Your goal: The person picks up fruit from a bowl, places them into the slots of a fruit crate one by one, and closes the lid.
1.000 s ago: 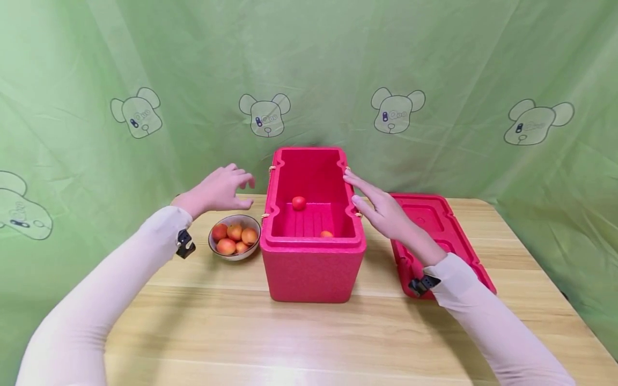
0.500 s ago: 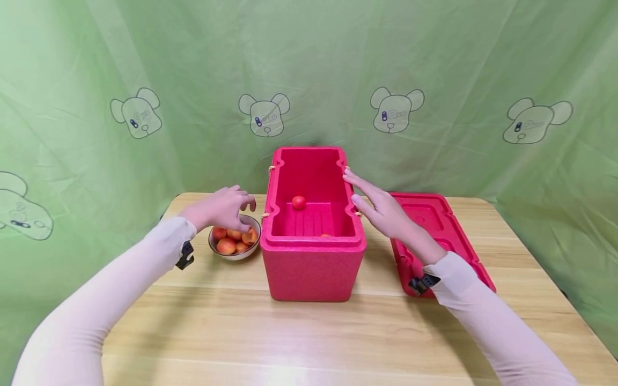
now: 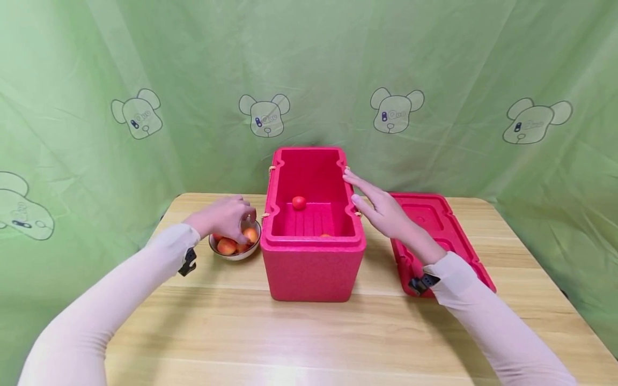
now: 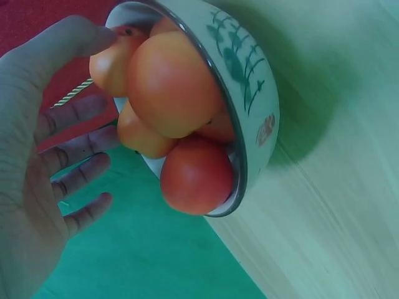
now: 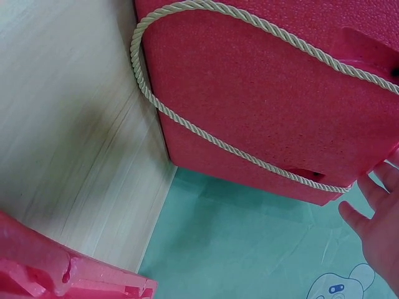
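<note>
My left hand [image 3: 227, 215] is over a bowl [image 4: 259, 93] of several orange-red tomatoes [image 4: 174, 84]. In the left wrist view its thumb reaches the top of one tomato [image 4: 112, 68] at the bowl's rim, and the fingers spread loosely on that tomato's other side. Whether they touch it cannot be told. My right hand [image 3: 383, 213] lies with straight fingers against the right rim of a red foam box [image 3: 314, 273], whose top is uncovered. Inside the box are a red tomato [image 3: 299, 202] and part of an orange one [image 3: 325, 235] behind the near wall.
The red lid [image 3: 427, 214] lies on the wooden table [image 3: 299, 343] to the right, partly under my right forearm. A twisted rope handle [image 5: 218, 143] hangs along the box's right side. A green curtain [image 3: 328, 64] with printed bear heads stands behind the table.
My left hand has come down from above and behind the bowl to the tomatoes, its thumb and fingers now around one. My right hand stays at the box rim.
</note>
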Demonstrator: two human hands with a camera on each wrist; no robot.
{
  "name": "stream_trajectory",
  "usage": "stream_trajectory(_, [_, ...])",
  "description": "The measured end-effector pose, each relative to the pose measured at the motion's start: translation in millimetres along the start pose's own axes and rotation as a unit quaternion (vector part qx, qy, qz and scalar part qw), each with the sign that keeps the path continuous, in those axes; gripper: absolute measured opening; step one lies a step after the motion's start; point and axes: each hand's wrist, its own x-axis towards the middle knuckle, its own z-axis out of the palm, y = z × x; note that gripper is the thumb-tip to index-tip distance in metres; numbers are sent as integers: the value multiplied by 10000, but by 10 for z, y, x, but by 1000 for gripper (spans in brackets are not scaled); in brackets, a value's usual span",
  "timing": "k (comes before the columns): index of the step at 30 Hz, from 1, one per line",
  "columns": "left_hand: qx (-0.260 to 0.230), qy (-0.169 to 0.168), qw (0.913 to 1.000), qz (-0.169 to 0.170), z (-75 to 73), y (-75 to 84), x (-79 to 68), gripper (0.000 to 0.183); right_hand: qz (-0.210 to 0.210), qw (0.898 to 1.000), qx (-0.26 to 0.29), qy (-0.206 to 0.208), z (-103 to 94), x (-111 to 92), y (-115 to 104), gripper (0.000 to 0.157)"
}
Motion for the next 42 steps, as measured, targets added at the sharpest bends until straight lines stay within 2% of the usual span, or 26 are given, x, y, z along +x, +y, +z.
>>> stream_trajectory(6, [104, 69, 9998, 143, 50, 17, 16, 45, -23, 10000, 26, -30, 12, -5, 6, 57])
stream_trajectory(18, [66, 104, 9998, 176, 70, 32, 33, 36, -10, 10000, 14, -4, 10, -5, 6, 57])
stream_trajectory(29, [-198, 5, 9997, -142, 49, 28, 67, 27, -4, 10000, 35, 4, 7, -7, 3, 57])
stream_trajectory(36, [-504, 99, 9986, -120, -19, 36, 96, 18, -63, 10000, -4, 37, 2, 5, 7, 56])
stream_trajectory(42, [-461, 129, 9985, -271, -75, 25, 92, 27, -55, 10000, -9, 19, -9, 8, 3, 56])
